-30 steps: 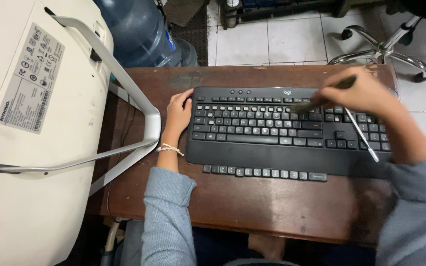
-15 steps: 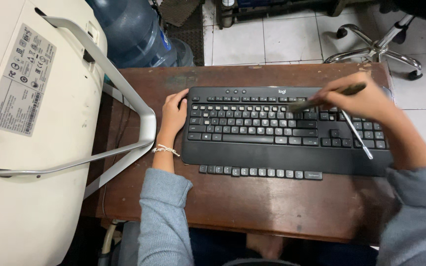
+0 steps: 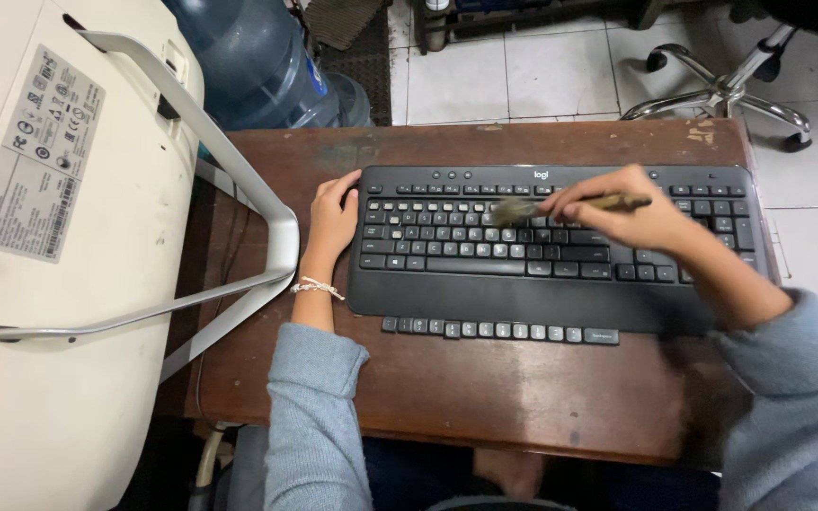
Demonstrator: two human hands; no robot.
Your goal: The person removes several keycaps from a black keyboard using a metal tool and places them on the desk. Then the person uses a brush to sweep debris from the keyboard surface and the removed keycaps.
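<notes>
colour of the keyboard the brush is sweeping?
Black, with pale key legends. The keyboard shows best in the head view, the only one.

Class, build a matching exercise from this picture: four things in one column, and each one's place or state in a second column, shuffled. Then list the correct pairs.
Column one
1. left hand
2. right hand
3. row of loose keys
4. water bottle

Column two
A. lying on the wooden table just in front of the keyboard
B. standing on the floor beyond the table
C. resting on the keyboard's left edge
D. holding a small brush over the keys

Pairs: 1-C, 2-D, 3-A, 4-B
</notes>
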